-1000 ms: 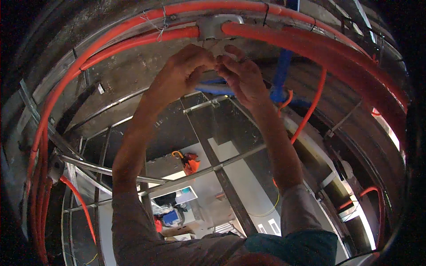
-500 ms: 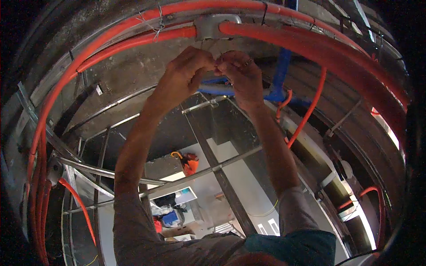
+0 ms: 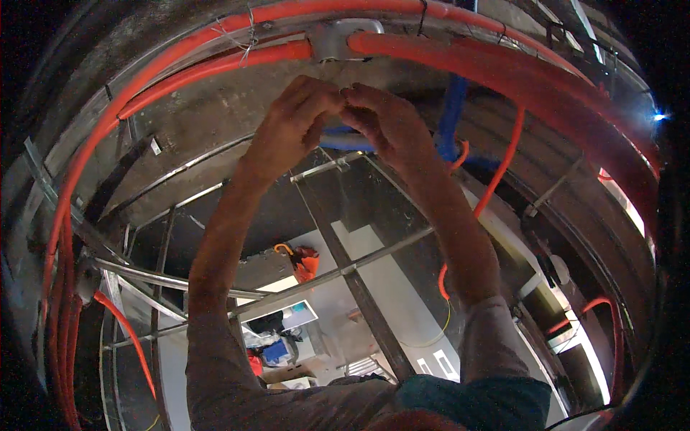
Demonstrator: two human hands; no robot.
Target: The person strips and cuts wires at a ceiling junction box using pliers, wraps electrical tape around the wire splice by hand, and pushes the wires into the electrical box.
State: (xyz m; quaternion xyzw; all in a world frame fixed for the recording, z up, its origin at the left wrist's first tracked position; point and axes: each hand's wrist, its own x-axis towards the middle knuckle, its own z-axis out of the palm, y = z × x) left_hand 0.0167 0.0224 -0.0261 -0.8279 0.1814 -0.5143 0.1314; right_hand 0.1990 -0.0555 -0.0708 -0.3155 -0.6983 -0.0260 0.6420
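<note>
Both my arms reach up to just below a grey junction box (image 3: 336,42) that joins orange conduits. My left hand (image 3: 302,108) is closed, its thumb and fingertips pinched together. Against it, tip to tip, my right hand (image 3: 384,118) is also closed, the fingers bent in. Whatever lies between the fingertips is too small or hidden to make out. A thick orange conduit (image 3: 460,61) runs from the box to the right, and a thinner orange conduit (image 3: 215,75) leaves it to the left.
A blue pipe (image 3: 451,115) hangs right of my hands. Below spreads a metal ceiling frame (image 3: 348,271), with an orange bag-like item (image 3: 306,267) and an open white box (image 3: 305,316) far beneath. More orange conduits (image 3: 61,287) drop at the left. Wire ties (image 3: 246,43) hold the upper conduit.
My right hand has turned and its fingers have shifted on the left fingertips, while the right forearm swung outward to the right. The view has shifted slightly. A bright bluish light shows at far right.
</note>
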